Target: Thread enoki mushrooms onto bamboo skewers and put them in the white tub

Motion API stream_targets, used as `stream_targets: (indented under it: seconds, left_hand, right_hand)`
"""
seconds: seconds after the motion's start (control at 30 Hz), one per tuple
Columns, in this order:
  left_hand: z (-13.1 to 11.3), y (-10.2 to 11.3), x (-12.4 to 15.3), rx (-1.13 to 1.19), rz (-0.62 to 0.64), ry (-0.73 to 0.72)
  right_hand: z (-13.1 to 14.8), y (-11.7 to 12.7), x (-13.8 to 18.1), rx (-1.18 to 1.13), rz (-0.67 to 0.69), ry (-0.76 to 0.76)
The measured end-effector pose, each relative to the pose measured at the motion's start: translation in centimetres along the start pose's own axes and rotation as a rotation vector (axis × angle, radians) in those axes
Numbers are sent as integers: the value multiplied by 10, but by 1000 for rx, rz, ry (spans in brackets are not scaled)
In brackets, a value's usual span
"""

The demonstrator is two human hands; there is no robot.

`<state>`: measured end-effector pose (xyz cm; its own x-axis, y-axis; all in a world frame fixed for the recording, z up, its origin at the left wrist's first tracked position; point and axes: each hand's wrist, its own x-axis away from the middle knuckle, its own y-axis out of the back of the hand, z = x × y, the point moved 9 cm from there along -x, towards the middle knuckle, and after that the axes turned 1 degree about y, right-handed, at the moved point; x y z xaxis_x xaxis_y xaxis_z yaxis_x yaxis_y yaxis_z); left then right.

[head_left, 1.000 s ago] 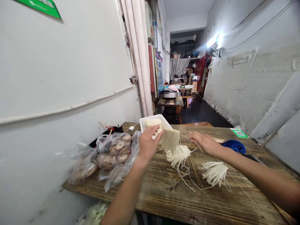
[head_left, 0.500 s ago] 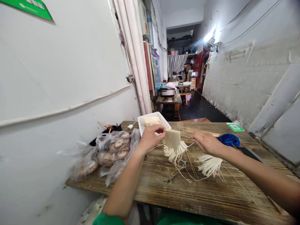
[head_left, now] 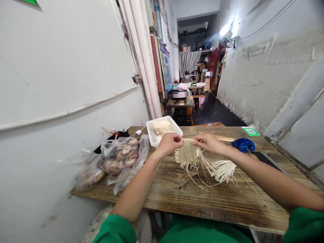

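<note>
A pale flat bunch of enoki mushrooms [head_left: 188,151] hangs like a fringe above the table, its thin stems pointing down. My left hand [head_left: 170,144] pinches its upper left corner. At the upper right corner, the fingers of my right hand [head_left: 208,143] are closed on the same bunch. Whether a skewer runs through its top edge, I cannot tell. Loose enoki strands trail beneath it onto the wood. To the right lies another fanned clump of enoki [head_left: 223,170], with a thin bamboo skewer [head_left: 251,192] near it. Just beyond my left hand, a white tray [head_left: 151,135] holds stacked enoki pieces.
Plastic bags of brown mushrooms [head_left: 123,157] crowd the left of the wooden table [head_left: 202,206]. More skewers [head_left: 224,138], a blue cloth [head_left: 243,145] and a green-framed code card [head_left: 250,131] lie on the right. Farther back, a person [head_left: 186,78] sits at another table.
My right hand has moved left and now grips the right end of the enoki bunch. The bunch is spread between both hands. The view has tilted down slightly.
</note>
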<state>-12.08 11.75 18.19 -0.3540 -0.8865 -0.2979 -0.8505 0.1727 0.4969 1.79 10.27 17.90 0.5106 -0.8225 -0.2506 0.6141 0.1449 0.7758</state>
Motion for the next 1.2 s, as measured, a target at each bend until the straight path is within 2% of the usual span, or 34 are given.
stream_targets:
  seconds: [0.23, 0.33, 0.53, 0.63, 0.73, 0.83, 0.93, 1.07, 1.13, 1.2]
  left_hand:
    - [11, -3, 0, 37, 24, 42]
    - [14, 5, 2, 12, -10, 49]
    - [15, 17, 8, 66, 5, 93]
    - [20, 36, 11, 40, -81, 91]
    - [34, 69, 21, 76, -242, 109]
    - [49, 106, 42, 120, -393, 142]
    - [52, 135, 67, 25, -452, 164]
    - [41, 146, 91, -229, -346, 179]
    - [34, 142, 99, -327, -265, 158]
    - [29, 133, 106, -384, -164, 133]
  right_hand:
    - [1, 0, 5, -2, 26, 41]
    - [-11, 3, 9, -39, 30, 20]
    - [-31, 18, 17, -129, -24, -30]
    - [-32, 27, 20, -189, -47, -78]
    - [-38, 36, 24, -239, -75, -117]
    - [-56, 43, 28, -243, -121, -162]
    - [-77, 41, 29, -231, -157, -207]
    - [-84, 21, 19, -248, -151, -223]
    - [-82, 3, 12, -342, -133, -237]
    - [-88, -20, 8, -493, -126, -334]
